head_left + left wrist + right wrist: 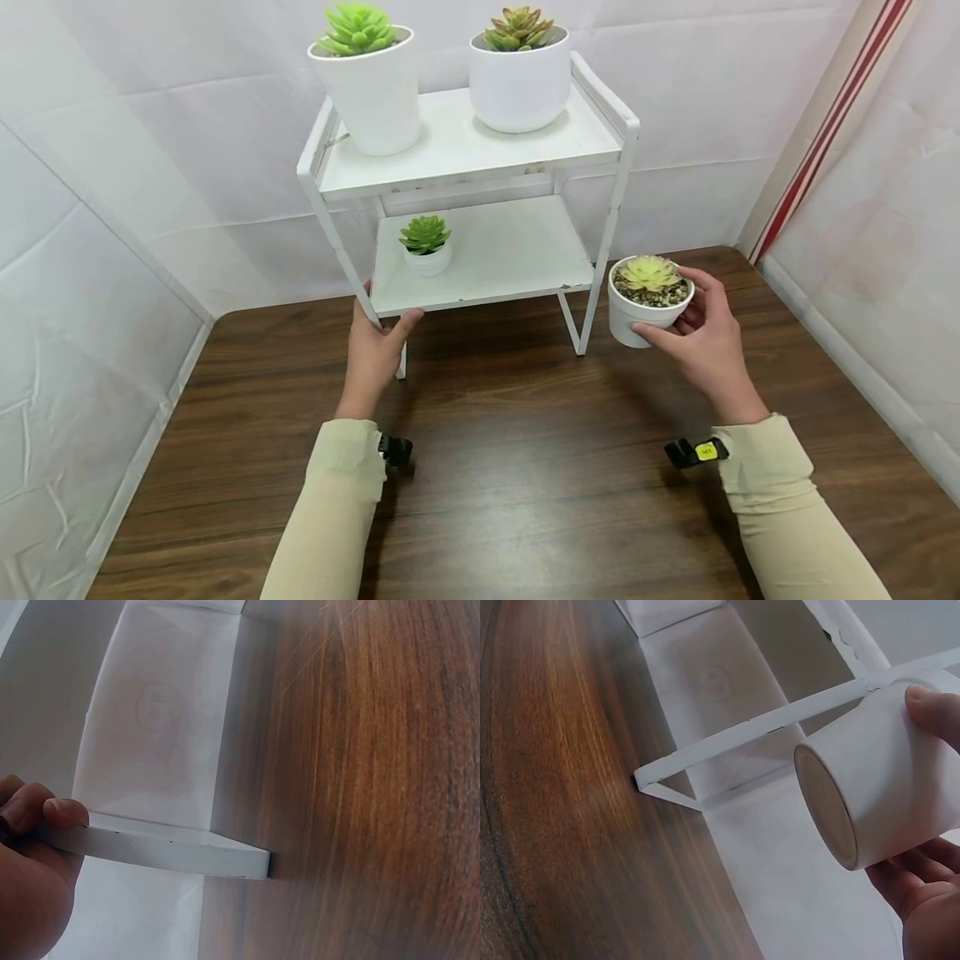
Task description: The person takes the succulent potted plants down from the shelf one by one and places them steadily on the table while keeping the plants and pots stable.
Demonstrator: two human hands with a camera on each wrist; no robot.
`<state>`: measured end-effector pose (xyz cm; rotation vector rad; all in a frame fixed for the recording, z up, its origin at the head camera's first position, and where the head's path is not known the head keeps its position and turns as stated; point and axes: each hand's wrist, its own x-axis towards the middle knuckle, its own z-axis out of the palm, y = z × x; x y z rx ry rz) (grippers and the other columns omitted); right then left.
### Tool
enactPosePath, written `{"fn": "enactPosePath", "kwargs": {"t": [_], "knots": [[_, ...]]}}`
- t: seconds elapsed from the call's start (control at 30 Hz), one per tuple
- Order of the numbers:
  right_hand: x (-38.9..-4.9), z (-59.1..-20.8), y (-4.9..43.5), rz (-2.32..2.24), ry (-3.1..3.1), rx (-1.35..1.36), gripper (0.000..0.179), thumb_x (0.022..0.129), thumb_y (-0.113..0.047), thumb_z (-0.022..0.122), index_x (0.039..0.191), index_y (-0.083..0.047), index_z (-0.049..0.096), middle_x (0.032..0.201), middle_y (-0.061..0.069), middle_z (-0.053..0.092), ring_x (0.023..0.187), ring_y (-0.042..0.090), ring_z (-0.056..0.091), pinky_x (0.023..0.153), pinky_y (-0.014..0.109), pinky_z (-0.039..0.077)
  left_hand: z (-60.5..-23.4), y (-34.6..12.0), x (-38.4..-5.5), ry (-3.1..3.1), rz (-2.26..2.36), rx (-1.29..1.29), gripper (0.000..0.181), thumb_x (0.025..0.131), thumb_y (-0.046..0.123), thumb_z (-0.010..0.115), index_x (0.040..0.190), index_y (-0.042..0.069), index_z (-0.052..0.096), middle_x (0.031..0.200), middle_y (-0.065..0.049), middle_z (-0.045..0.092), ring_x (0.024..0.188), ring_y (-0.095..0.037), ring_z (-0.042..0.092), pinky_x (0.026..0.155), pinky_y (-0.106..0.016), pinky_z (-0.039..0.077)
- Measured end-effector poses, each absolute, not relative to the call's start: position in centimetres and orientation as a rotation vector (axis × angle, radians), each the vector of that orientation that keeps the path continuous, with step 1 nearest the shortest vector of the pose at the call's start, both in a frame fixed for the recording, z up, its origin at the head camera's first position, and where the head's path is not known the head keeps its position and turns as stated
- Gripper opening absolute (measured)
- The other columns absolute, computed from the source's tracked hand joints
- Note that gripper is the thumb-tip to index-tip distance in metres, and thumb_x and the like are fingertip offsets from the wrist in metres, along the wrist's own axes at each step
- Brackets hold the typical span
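Observation:
A white two-tier shelf (495, 250) stands on the wooden table. My left hand (377, 350) grips its front left leg at the height of the lower tier; in the left wrist view the fingers (66, 813) curl round the white metal bar (172, 851). To the right of the shelf, my right hand (705, 333) holds a white potted succulent (633, 325), thumb in front and fingers round the far side. The pale green plant points up. In the right wrist view the pot's bottom (826, 808) shows, raised off the table beside the shelf's right leg (742, 733).
On the top tier stand a tall white pot (375, 100) with a bright green succulent and a rounder white pot (520, 83) with a reddish one. A small potted succulent (427, 260) sits on the lower tier's left. White sheeting (225, 167) surrounds the table (510, 467).

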<state>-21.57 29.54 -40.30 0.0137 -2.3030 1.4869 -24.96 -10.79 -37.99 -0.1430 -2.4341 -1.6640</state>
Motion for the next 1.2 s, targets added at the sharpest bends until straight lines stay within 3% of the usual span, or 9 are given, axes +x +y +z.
{"fn": "enactPosePath", "kwargs": {"t": [0.27, 0.63, 0.83, 0.93, 1.07, 1.2], "knots": [[-21.7, -40.6, 29.6, 1.466, -2.336, -0.028, 0.091, 0.073, -0.016, 0.087, 0.145, -0.026, 0.032, 0.137, 0.009, 0.049, 0.112, 0.003, 0.056, 0.086, 0.008, 0.045, -38.1, -10.8, -25.0, -2.43, -1.661, -0.126, 0.081, 0.091, 0.034, 0.068, 0.152, 0.011, 0.022, 0.129, -0.014, 0.052, 0.061, -0.013, 0.039, 0.07, -0.03, 0.042], [-21.9, -41.2, 29.6, 1.448, -2.336, -0.059, 0.086, 0.071, -0.018, 0.088, 0.138, -0.019, 0.033, 0.134, 0.013, 0.053, 0.105, -0.003, 0.056, 0.083, 0.007, 0.046, -38.4, -10.7, -25.0, -2.424, -1.667, -0.142, 0.081, 0.09, 0.034, 0.069, 0.152, 0.01, 0.023, 0.137, -0.013, 0.048, 0.056, -0.011, 0.034, 0.069, -0.032, 0.04], [-22.6, -41.1, 29.5, 1.397, -2.403, -0.109, 0.086, 0.071, -0.028, 0.088, 0.135, -0.018, 0.031, 0.134, 0.016, 0.054, 0.114, 0.016, 0.059, 0.085, 0.008, 0.046, -38.2, -10.8, -25.2, -2.413, -1.661, -0.148, 0.081, 0.09, 0.034, 0.069, 0.152, 0.01, 0.023, 0.135, -0.014, 0.049, 0.058, -0.013, 0.036, 0.068, -0.032, 0.04], [-22.6, -41.3, 29.5, 1.386, -2.432, -0.135, 0.088, 0.07, -0.031, 0.088, 0.134, -0.015, 0.03, 0.134, 0.018, 0.055, 0.118, 0.026, 0.058, 0.084, 0.007, 0.046, -38.1, -10.7, -25.1, -2.419, -1.668, -0.133, 0.081, 0.09, 0.034, 0.069, 0.152, 0.01, 0.022, 0.14, -0.014, 0.046, 0.07, -0.017, 0.042, 0.075, -0.032, 0.041], [-22.7, -41.5, 29.3, 1.381, -2.448, -0.153, 0.089, 0.07, -0.034, 0.088, 0.133, -0.012, 0.029, 0.134, 0.019, 0.056, 0.119, 0.03, 0.058, 0.08, 0.004, 0.043, -38.1, -10.8, -24.9, -2.421, -1.676, -0.127, 0.081, 0.09, 0.034, 0.069, 0.152, 0.01, 0.022, 0.141, -0.014, 0.046, 0.077, -0.019, 0.043, 0.077, -0.032, 0.041], [-22.8, -41.6, 29.2, 1.371, -2.45, -0.154, 0.088, 0.07, -0.034, 0.088, 0.132, -0.011, 0.029, 0.135, 0.019, 0.056, 0.119, 0.03, 0.058, 0.08, 0.003, 0.043, -38.2, -10.9, -25.1, -2.422, -1.668, -0.139, 0.082, 0.09, 0.034, 0.069, 0.152, 0.01, 0.021, 0.129, -0.014, 0.051, 0.062, -0.013, 0.038, 0.069, -0.03, 0.041]]}}
